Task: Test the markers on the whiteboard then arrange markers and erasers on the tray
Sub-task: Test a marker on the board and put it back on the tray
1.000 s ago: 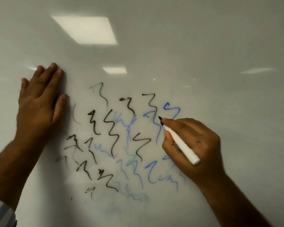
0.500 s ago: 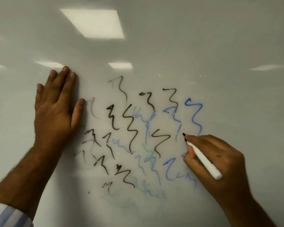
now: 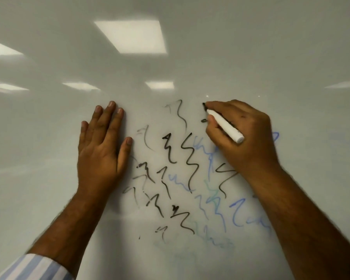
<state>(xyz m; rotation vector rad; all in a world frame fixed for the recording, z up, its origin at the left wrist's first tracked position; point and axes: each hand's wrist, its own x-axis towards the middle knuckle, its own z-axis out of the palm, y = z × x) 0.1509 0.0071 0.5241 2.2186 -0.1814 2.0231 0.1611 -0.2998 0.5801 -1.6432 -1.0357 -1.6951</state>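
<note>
- While your right hand (image 3: 238,136) grips the marker (image 3: 224,126), tip on the whiteboard (image 3: 251,57), testing is underway
- Left hand (image 3: 101,150) rests flat, released
- Next, draw a short stroke and judge ink

Whiteboard (image 3: 251,57) lies bare above and beside both hands.

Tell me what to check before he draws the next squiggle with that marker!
1. Marker gripped firmly in the right hand: ok.
2. Cap off, black tip bare and at the whiteboard: ok.
3. Left hand flat on the board, clear of the squiggles: ok.
4. Clean space above the tip for a new mark: ok.
5. Right hand's heel off the wet ink: not ok, it covers some black squiggles and blue squiggles.
6. Ink left in the marker: cannot tell.
</note>
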